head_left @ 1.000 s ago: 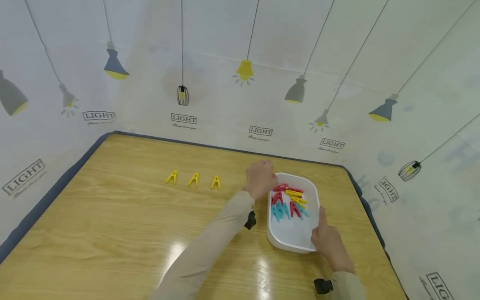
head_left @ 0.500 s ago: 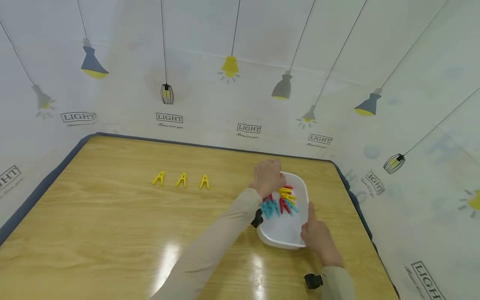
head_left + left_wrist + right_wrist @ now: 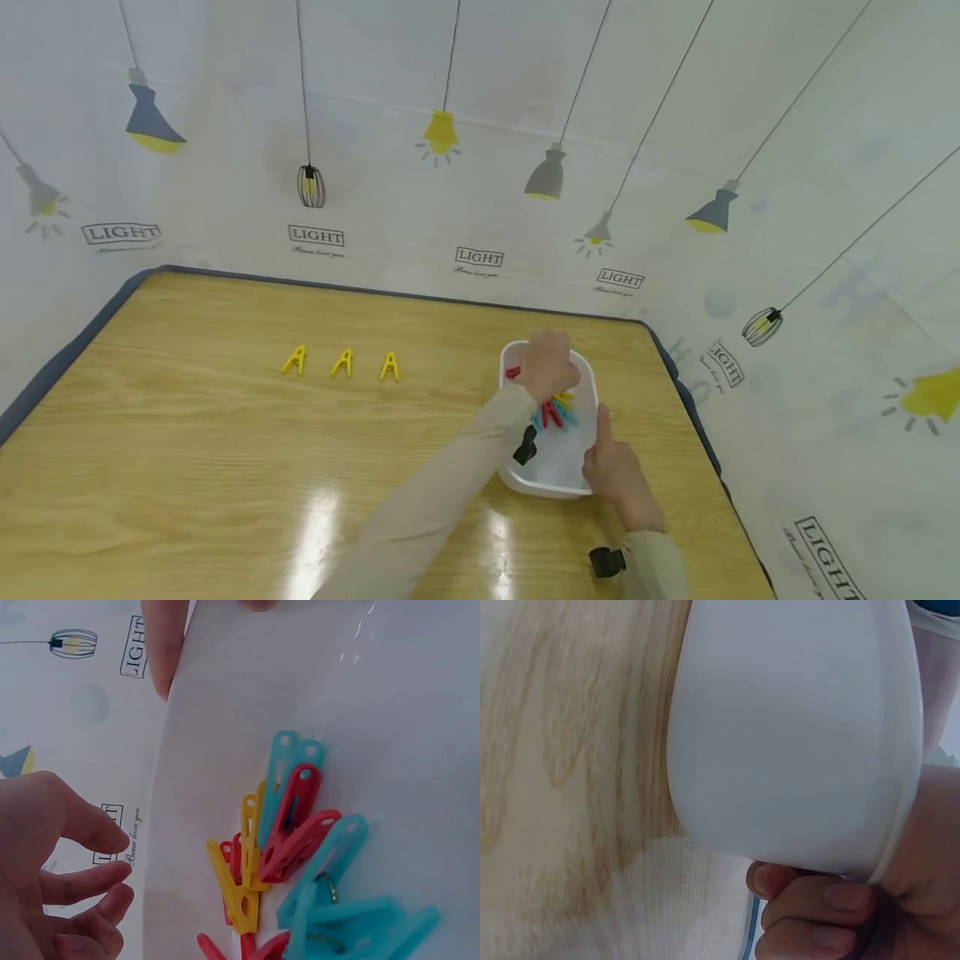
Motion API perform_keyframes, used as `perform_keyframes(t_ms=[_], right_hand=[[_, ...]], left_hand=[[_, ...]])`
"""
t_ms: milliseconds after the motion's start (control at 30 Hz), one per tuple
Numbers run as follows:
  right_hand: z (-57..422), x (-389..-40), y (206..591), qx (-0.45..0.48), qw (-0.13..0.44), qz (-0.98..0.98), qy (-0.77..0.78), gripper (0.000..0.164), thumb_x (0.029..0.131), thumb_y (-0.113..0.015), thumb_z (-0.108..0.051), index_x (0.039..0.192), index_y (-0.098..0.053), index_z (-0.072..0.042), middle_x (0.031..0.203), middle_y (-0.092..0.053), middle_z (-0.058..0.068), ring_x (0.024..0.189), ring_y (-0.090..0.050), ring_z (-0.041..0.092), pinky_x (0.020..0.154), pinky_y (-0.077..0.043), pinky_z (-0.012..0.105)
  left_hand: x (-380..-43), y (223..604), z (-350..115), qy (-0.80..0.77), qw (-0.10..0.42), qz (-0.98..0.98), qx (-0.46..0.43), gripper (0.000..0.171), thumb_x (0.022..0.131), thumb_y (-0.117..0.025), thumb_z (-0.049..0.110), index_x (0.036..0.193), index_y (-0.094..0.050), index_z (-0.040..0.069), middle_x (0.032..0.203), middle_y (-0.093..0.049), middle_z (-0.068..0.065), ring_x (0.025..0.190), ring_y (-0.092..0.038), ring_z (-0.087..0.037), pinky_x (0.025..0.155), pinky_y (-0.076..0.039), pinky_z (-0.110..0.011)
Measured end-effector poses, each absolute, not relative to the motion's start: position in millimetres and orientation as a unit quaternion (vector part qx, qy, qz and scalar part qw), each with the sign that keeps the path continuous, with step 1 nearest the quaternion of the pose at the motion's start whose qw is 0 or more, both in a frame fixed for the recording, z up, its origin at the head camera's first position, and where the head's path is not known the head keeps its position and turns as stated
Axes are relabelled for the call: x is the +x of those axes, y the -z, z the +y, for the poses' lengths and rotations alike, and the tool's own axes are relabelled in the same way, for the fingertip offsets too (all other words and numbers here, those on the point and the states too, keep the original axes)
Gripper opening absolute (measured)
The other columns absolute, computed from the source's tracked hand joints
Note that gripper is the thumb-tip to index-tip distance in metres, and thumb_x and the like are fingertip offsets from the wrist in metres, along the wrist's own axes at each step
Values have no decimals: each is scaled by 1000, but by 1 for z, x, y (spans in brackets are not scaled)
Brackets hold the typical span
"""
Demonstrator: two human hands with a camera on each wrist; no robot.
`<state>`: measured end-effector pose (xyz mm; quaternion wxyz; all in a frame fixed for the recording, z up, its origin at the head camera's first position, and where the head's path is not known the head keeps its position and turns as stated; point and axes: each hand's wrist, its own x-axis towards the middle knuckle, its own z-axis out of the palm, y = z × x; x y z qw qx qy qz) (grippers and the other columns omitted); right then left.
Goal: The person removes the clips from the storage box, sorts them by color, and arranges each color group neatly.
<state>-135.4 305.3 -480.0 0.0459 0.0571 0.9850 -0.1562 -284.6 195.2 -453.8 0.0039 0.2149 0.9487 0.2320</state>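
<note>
Over the white plastic box (image 3: 551,468), my left hand (image 3: 547,367) hovers with loosely bent fingers. In the left wrist view, that hand (image 3: 64,862) has nothing between fingers and thumb. Red (image 3: 300,802), yellow (image 3: 244,900) and turquoise (image 3: 330,855) plastic clothespins lie in a loose heap on the box bottom, partly hidden by the hand in the head view. My right hand (image 3: 618,479) grips the box's near right rim, index finger stretched along the edge. Its other fingers curl against the outer wall in the right wrist view.
Three yellow clothespins, the left one (image 3: 295,360), the middle one (image 3: 342,362) and the right one (image 3: 388,367), stand in a spaced row left of the box on the wooden table (image 3: 225,450). A lamp-printed wall covering (image 3: 390,200) borders the table's back and sides.
My left hand has shifted from the box's far left rim to above the clothespins inside. The right hand keeps its hold on the box. The head view has turned slightly right.
</note>
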Motion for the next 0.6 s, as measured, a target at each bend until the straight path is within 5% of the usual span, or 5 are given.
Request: perform_keyframes(t_ms=[200, 467, 600], right_hand=[[306, -131, 483, 27, 12, 987, 158, 68, 94, -49, 1, 151, -13, 9, 66, -60, 19, 54, -54, 23, 54, -49, 40], [310, -130, 483, 17, -5, 989, 148, 67, 94, -49, 2, 151, -13, 7, 65, -60, 20, 53, -55, 25, 51, -47, 41], [309, -131, 482, 15, -2, 989, 144, 67, 94, -49, 2, 151, -12, 7, 67, -61, 21, 54, -56, 25, 53, -49, 42]], left_hand=[[-284, 470, 207, -202, 43, 959, 196, 34, 87, -70, 34, 113, -69, 12, 115, -63, -6, 83, -59, -17, 61, -51, -32], [-288, 485, 212, -147, -19, 962, 230, 18, 80, -72, 34, 76, -68, 17, 85, -71, 1, 77, -63, -13, 62, -52, -34], [-289, 486, 210, -162, -21, 957, 238, 18, 78, -75, 31, 72, -65, 16, 78, -69, 2, 71, -61, -13, 61, -53, -34]])
